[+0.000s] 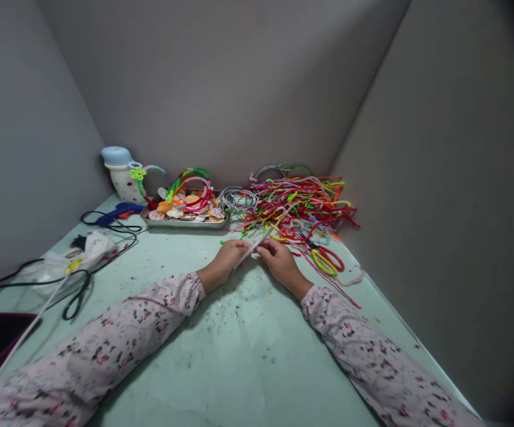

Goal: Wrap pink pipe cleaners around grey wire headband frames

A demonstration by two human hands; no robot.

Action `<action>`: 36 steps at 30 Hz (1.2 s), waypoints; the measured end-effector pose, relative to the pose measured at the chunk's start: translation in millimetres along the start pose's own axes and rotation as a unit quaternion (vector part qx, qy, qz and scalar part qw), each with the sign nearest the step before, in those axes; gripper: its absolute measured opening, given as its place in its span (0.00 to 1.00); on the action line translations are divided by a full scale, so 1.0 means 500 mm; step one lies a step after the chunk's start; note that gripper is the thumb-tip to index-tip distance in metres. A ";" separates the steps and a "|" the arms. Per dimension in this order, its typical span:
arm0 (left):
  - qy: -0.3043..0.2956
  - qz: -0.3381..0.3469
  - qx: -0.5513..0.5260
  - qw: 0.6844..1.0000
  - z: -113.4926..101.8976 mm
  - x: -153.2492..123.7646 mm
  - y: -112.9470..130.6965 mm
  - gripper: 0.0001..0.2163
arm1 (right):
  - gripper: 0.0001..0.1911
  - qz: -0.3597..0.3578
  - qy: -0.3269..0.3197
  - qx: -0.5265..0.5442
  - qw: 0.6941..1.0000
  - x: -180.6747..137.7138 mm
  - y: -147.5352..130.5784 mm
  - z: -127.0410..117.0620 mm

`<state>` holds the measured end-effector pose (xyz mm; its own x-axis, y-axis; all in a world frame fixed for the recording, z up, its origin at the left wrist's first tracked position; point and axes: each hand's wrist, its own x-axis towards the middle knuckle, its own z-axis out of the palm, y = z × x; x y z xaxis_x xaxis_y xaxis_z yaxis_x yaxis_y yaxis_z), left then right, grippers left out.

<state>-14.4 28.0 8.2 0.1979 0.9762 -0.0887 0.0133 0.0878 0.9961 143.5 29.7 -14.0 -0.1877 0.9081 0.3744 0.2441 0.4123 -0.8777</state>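
Observation:
My left hand [230, 258] is closed around a straight, whitish pipe cleaner [259, 242], which slants up to the right over the table. Beside it, my right hand [280, 264] pinches with thumb and forefinger at about the middle of the same pipe cleaner. The fingertips of both hands nearly meet there. Just beyond the hands lies a tangled heap of coloured pipe cleaners [292, 201]. Scissors [328, 261] with red and yellow handles rest to the right of my right hand.
Behind my left hand stands a metal tray [185, 224] of seashells, with pipe-cleaner rings on top. A coil of grey wire [239, 200] sits beside it. At left are a white cup [125, 181] with a blue lid, a blue glue gun [118, 213], black cable and a plastic bag [79, 258].

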 end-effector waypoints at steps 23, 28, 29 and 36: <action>-0.038 0.022 0.048 0.998 0.000 -0.011 0.010 0.12 | 0.09 0.024 0.015 -0.006 1.000 0.002 -0.010 -0.007; -0.018 0.005 0.054 0.998 0.003 -0.012 0.009 0.11 | 0.08 0.030 0.023 -0.002 0.999 0.001 -0.014 -0.007; -0.015 0.004 0.052 0.999 0.004 -0.011 0.009 0.11 | 0.08 0.033 0.026 -0.002 0.999 0.001 -0.013 -0.007; -0.005 0.015 0.052 0.999 0.006 -0.006 0.000 0.12 | 0.09 0.052 0.051 0.005 0.997 0.001 -0.006 -0.003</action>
<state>-11.9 24.2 8.5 0.2099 0.9759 -0.0590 0.1094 0.0365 0.9933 144.0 29.2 -10.9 -0.0635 0.9486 0.3100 0.2472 0.3159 -0.9160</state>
